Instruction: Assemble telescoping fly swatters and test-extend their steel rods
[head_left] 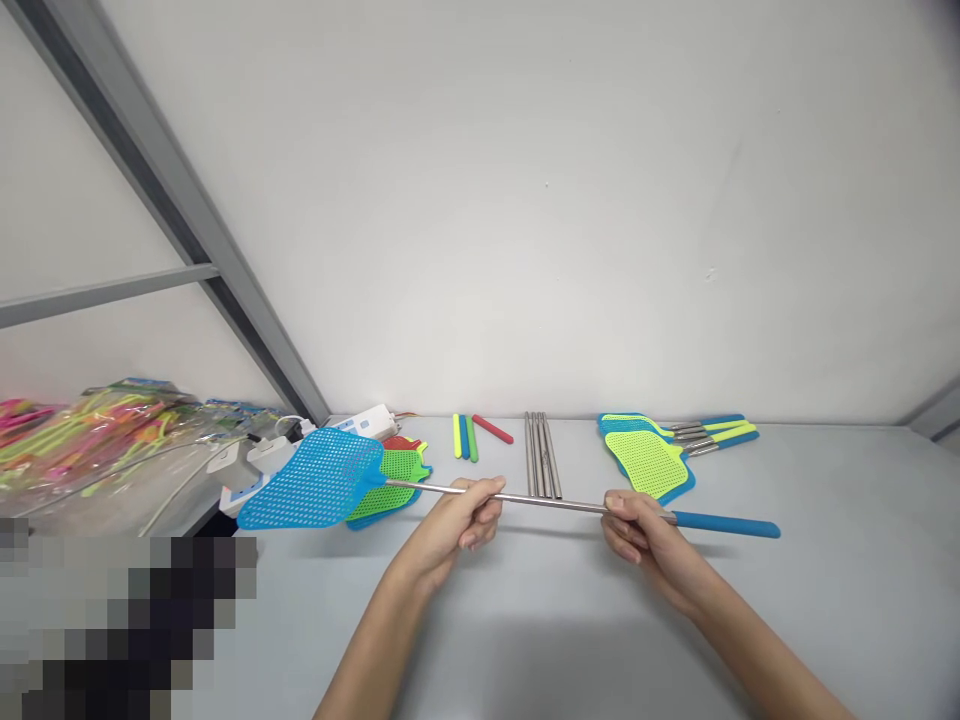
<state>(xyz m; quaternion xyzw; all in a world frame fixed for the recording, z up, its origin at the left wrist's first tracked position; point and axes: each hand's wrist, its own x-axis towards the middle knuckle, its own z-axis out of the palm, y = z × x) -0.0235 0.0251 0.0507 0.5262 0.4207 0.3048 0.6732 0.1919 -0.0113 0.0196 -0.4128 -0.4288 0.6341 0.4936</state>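
Observation:
A blue fly swatter [315, 482] with a metal telescopic rod, drawn out long, is held level above the table in both hands. My left hand [469, 515] is closed on the thin rod on the head's side. Farther right, my right hand [637, 525] grips the thicker rod beside the blue handle [727, 524]. Behind the swatter lie green, red and blue swatter heads [403, 468], partly covered by it. Loose coloured handles [465, 438] and several metal rods [543, 455] lie beyond my hands.
Several swatters with yellow and blue heads [649, 462] are stacked at the back right of the grey table [840, 580]. White power strips [367, 420] with plugs and cables are at the left. Plastic bags of colourful items [112, 430] lie past the metal frame [202, 240]. A white wall rises behind.

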